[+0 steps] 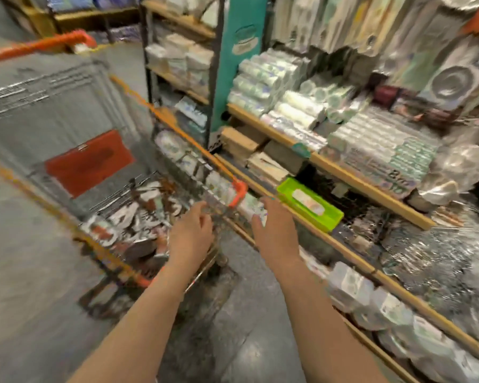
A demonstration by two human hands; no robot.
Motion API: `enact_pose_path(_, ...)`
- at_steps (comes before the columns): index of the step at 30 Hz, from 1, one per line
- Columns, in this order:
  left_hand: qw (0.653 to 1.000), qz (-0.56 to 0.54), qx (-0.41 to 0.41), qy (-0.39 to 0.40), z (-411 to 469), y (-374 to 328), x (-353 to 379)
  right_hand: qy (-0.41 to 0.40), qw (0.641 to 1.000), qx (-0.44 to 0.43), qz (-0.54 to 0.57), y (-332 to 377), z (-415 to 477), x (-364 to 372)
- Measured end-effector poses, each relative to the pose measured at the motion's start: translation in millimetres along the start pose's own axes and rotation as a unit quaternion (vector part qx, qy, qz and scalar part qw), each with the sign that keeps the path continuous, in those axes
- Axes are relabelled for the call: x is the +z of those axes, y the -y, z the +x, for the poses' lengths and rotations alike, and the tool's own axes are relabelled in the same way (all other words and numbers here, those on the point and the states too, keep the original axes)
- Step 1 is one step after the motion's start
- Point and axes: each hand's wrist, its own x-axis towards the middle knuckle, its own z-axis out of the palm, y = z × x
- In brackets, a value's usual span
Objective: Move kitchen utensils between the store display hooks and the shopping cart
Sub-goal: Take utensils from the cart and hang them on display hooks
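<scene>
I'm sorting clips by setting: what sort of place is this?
Most likely a housewares aisle of a shop: a wire shopping cart with orange trim stands beside wooden shelves stacked with wrapped packs of what look like disposable cups.

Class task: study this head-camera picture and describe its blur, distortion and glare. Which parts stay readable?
Head view: heavy motion blur smears the shopping cart into streaks. Head view: the shelf edges bow and splay, a wide-angle effect. Head view: a pale glare patch sits on the floor. Head view: the left hand, right hand and green tray keep the clearest outlines, though soft.
</scene>
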Motion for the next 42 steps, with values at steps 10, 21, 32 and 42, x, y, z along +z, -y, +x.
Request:
enact_pose_path(10,0.993,0.037,-0.105,0.027,66.2,158.4,-99.6,0.089,0.995,0.037,0.022,118.0,17.4,150.0)
enact_pose_path(21,0.981,0.016,-0.187,0.044,157.4,191.2,-82.3,0.205,0.977,0.048,0.019,116.1,117.2,234.8)
enact_pose_path(32,0.918,0.037,-0.319,0.231,228.9,234.5,49.3,0.396,0.898,0.189,-0.042,31.8,213.3,334.7)
enact_pose_path(42,0.888,0.024,-0.389,0.243,216.1,283.8,135.0,0.371,0.911,0.173,-0.036,-10.9,203.5,405.5)
